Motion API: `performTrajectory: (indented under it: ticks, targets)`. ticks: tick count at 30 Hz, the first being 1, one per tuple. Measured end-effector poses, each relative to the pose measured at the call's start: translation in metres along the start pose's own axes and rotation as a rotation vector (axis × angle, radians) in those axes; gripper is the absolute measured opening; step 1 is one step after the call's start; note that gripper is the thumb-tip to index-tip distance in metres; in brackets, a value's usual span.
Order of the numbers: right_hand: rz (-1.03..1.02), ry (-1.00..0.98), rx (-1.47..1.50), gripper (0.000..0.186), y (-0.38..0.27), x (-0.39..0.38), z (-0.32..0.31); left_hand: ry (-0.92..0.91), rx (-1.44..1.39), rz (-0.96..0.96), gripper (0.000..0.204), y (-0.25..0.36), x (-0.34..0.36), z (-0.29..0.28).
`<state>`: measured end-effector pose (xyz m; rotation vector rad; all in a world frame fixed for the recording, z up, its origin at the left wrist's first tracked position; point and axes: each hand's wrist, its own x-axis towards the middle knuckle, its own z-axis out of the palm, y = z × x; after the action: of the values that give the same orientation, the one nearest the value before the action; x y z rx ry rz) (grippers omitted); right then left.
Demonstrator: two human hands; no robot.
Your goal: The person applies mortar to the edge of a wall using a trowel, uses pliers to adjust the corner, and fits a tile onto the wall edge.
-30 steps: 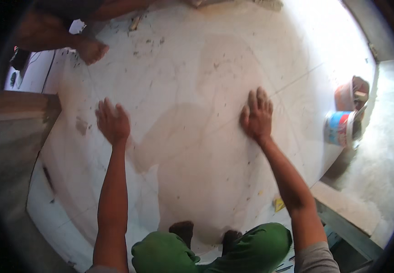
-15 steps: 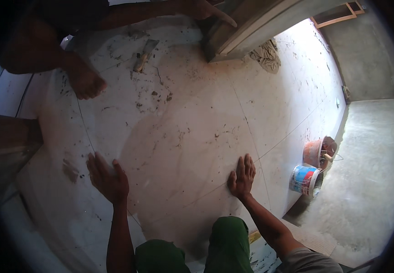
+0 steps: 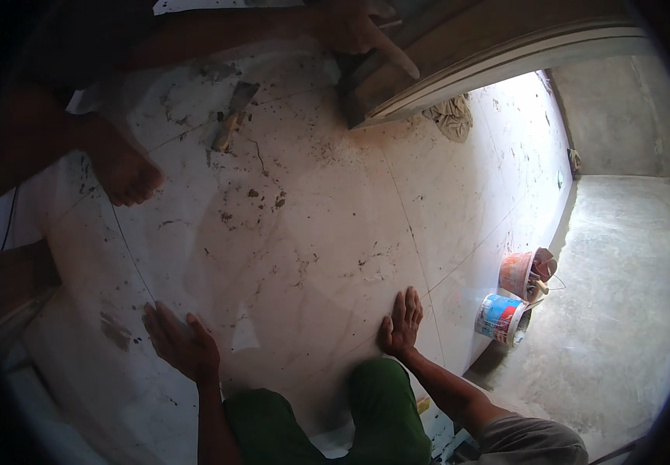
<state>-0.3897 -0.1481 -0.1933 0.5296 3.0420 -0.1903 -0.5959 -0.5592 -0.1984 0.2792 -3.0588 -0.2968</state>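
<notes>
My left hand [image 3: 180, 341] lies open on the dusty white tiled floor [image 3: 312, 232], fingers stretched forward near a dark joint line. My right hand [image 3: 401, 324] also rests flat and open on the tiles, fingers pointing away from me, beside a crossing of two joints. Both hands hold nothing. Between my forearms are my bent knees in green trousers [image 3: 381, 403]. At upper left, another person's bare foot [image 3: 122, 170] stands on the tiles, and that person's hand [image 3: 366, 35] is by a wooden frame [image 3: 459, 54] at the top, a finger extended along it.
A trowel [image 3: 230, 124] lies among dark debris. A crumpled cloth [image 3: 447, 118] sits beside the frame. Two buckets, orange [image 3: 517, 271] and blue-white [image 3: 496, 316], stand right, near bare concrete [image 3: 614, 263] and a grey wall [image 3: 621, 108]. A dark cable [image 3: 11, 221] is at left.
My view has tilted up, so hands, buckets and floor appear lower and the wooden frame, trowel and wall came into view. Both my hands stay on the floor.
</notes>
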Motion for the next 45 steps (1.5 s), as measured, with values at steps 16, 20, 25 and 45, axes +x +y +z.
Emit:
performTrajectory:
  ticks: [16, 20, 25, 45]
  targets:
    - [0.002, 0.01, -0.01, 0.071, -0.001, 0.001, 0.0, 0.027, 0.005, 0.029, 0.068, 0.001, 0.003, -0.003]
    - [0.008, 0.004, -0.024, 0.068, -0.003, 0.001, -0.005, 0.027, 0.03, 0.031, 0.065, 0.002, 0.0, -0.004]
    - [0.006, 0.025, -0.02, 0.072, -0.002, -0.001, -0.006, 0.032, 0.019, 0.033, 0.065, 0.002, -0.003, -0.008]
    - [0.041, 0.01, 0.001, 0.072, 0.002, -0.006, -0.015, 0.007, 0.106, -0.011, 0.066, 0.008, -0.01, -0.006]
